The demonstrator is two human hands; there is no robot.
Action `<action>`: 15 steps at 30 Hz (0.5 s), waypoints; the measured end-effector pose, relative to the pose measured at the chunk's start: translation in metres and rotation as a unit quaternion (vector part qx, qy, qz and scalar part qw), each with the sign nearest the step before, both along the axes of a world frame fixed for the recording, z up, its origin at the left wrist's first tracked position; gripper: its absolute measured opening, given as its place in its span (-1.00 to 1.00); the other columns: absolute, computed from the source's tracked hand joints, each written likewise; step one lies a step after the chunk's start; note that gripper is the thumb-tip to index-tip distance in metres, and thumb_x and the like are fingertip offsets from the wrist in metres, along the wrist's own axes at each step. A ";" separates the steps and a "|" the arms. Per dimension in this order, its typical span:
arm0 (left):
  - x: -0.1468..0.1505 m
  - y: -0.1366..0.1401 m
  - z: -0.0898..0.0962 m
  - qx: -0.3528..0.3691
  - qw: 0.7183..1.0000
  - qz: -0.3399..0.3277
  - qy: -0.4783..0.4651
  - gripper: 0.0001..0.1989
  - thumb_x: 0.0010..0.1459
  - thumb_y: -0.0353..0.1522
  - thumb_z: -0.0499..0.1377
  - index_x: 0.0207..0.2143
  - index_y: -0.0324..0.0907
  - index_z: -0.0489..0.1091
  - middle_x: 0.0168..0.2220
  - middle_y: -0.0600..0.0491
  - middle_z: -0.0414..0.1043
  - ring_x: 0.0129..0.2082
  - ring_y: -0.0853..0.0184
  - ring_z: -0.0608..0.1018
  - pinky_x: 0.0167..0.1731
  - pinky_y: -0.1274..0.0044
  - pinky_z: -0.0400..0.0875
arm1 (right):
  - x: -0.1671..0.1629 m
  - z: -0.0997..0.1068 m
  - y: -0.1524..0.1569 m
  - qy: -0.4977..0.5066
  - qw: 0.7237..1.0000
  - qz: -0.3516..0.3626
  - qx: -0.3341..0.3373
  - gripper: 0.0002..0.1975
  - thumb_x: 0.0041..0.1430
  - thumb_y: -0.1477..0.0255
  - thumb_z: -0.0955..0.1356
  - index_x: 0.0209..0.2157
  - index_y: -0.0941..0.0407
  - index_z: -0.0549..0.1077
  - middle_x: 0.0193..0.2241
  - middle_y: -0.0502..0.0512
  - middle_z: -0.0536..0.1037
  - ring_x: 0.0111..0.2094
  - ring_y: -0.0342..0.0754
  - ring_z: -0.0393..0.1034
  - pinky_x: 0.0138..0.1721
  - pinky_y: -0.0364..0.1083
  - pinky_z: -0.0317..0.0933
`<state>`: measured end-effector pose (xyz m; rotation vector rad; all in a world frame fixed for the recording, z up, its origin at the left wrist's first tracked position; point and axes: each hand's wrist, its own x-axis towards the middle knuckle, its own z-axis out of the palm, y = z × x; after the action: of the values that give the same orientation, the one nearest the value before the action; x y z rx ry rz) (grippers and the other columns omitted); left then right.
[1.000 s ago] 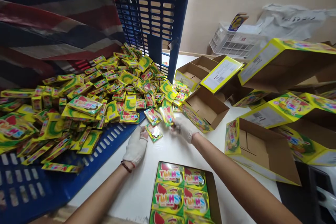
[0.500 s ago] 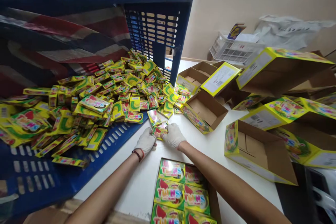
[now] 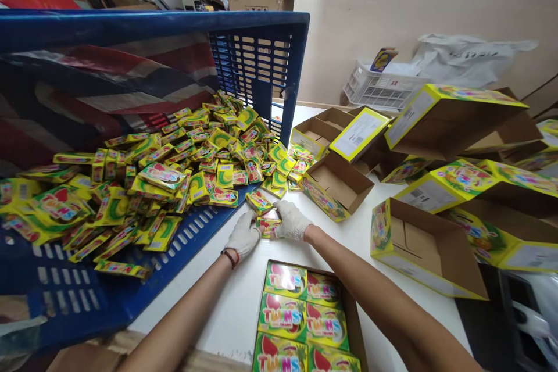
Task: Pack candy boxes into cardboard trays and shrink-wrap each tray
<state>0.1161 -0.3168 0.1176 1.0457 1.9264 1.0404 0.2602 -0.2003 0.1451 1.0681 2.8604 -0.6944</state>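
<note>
My left hand [image 3: 243, 236], in a white knit glove, has its fingers closed at the left end of a small yellow-green candy box [image 3: 269, 226]. At the box's other end is my right hand [image 3: 293, 221], gloved too, with fingers bent around it. Just beyond them a second small box [image 3: 258, 202] lies on the white table [image 3: 204, 302]. Nearer to me, a carton [image 3: 358, 331] holds rows of boxes printed "TWINS". To the left, a heap of small candy boxes [image 3: 196, 157] spills from a blue plastic crate [image 3: 183, 22] tipped on its side.
Several yellow display cartons [image 3: 429, 238] lie with their openings showing on the right, some stacked. Behind them stand a white basket [image 3: 379, 86] and a white plastic bag [image 3: 457, 61] against the wall. A black device [image 3: 518, 314] sits at the lower right.
My hands have drawn slightly apart around one small box, which now lies level between them. The box beyond has turned. The camera view has tilted up a little.
</note>
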 end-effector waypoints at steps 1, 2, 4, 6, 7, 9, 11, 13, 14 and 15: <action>0.003 -0.003 -0.001 0.016 1.000 -0.003 0.005 -0.64 0.00 -0.40 0.23 -0.09 -0.17 0.35 -0.14 -0.03 0.48 -0.16 0.28 0.52 -0.10 0.44 0.42 | 0.003 0.000 -0.003 0.000 1.000 0.015 0.020 -0.17 -0.28 0.12 0.56 0.03 0.16 0.35 -0.08 0.21 0.39 -0.11 0.10 0.28 -0.11 0.00 0.19; 0.006 -0.006 -0.002 0.031 0.999 -0.007 0.007 -0.62 0.02 -0.41 0.22 -0.06 -0.17 0.34 -0.11 -0.06 0.48 -0.12 0.27 0.52 -0.06 0.42 0.41 | 0.006 0.001 -0.007 0.000 0.998 0.034 0.046 -0.24 -0.22 0.11 0.54 0.00 0.17 0.37 -0.09 0.22 0.39 -0.11 0.11 0.28 -0.11 0.01 0.18; 0.014 -0.011 -0.004 0.053 0.998 -0.019 0.009 -0.58 0.05 -0.40 0.20 0.00 -0.18 0.31 -0.09 -0.08 0.48 -0.10 0.25 0.52 -0.03 0.38 0.41 | 0.010 0.002 -0.016 -0.010 0.992 0.083 0.097 -0.47 0.01 0.15 0.45 -0.06 0.19 0.40 -0.11 0.26 0.40 -0.12 0.11 0.27 -0.11 0.02 0.17; 0.021 -0.015 -0.006 0.066 0.997 -0.035 0.017 -0.56 0.05 -0.39 0.20 0.03 -0.18 0.30 -0.06 -0.09 0.47 -0.07 0.24 0.52 0.01 0.34 0.40 | 0.011 0.002 -0.025 -0.029 0.983 0.128 0.131 -0.62 0.21 0.25 0.33 -0.04 0.20 0.39 -0.10 0.30 0.41 -0.09 0.12 0.28 -0.10 0.04 0.17; 0.022 -0.015 -0.006 0.070 0.996 -0.044 0.022 -0.55 0.05 -0.39 0.20 0.03 -0.17 0.31 -0.03 -0.09 0.46 -0.04 0.22 0.51 0.04 0.33 0.38 | 0.010 0.003 -0.028 -0.042 0.979 0.143 0.137 -0.64 0.26 0.28 0.29 0.00 0.20 0.37 -0.08 0.31 0.41 -0.08 0.13 0.28 -0.10 0.05 0.17; 0.021 -0.015 -0.002 0.068 0.995 -0.056 0.035 -0.54 0.02 -0.40 0.21 0.02 -0.18 0.33 -0.01 -0.10 0.44 0.03 0.19 0.48 0.11 0.30 0.34 | 0.006 0.008 -0.031 -0.069 0.977 0.157 0.128 -0.61 0.30 0.26 0.25 0.06 0.20 0.33 -0.05 0.32 0.43 -0.08 0.14 0.30 -0.11 0.05 0.18; 0.016 -0.015 0.008 0.059 0.995 -0.061 0.048 -0.52 -0.02 -0.40 0.24 0.01 -0.22 0.34 -0.09 -0.10 0.46 0.02 0.15 0.47 0.11 0.28 0.33 | 0.006 0.021 -0.030 -0.094 0.982 0.134 0.092 -0.59 0.29 0.20 0.26 0.04 0.18 0.34 -0.09 0.29 0.48 -0.12 0.13 0.35 -0.14 0.02 0.19; 0.012 -0.021 0.026 0.052 0.995 -0.054 0.058 -0.51 0.01 -0.37 0.23 0.03 -0.24 0.32 -0.22 -0.05 0.46 -0.08 0.17 0.50 0.06 0.27 0.37 | 0.017 0.045 -0.027 -0.096 0.991 0.077 0.047 -0.64 0.26 0.22 0.30 -0.02 0.16 0.37 -0.15 0.25 0.52 -0.18 0.09 0.39 -0.19 -0.02 0.18; 0.013 -0.027 0.036 0.062 0.994 -0.055 0.071 -0.54 0.05 -0.35 0.20 0.04 -0.24 0.31 -0.25 -0.02 0.44 -0.13 0.20 0.51 0.01 0.28 0.39 | 0.027 0.060 -0.026 -0.078 0.996 0.043 0.029 -0.67 0.24 0.26 0.32 -0.04 0.16 0.38 -0.17 0.22 0.52 -0.20 0.06 0.39 -0.20 -0.05 0.18; 0.015 -0.035 0.047 0.080 0.991 -0.060 0.088 -0.59 0.12 -0.32 0.16 0.03 -0.21 0.32 -0.26 0.00 0.43 -0.18 0.24 0.51 -0.02 0.31 0.41 | 0.040 0.076 -0.026 -0.050 0.999 0.015 0.013 -0.69 0.23 0.30 0.33 -0.05 0.16 0.38 -0.17 0.20 0.52 -0.20 0.04 0.39 -0.21 -0.07 0.18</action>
<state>0.1316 -0.3519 0.1650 1.3660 1.9139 1.0803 0.3005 -0.2262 0.2215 1.0304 2.8022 -0.5876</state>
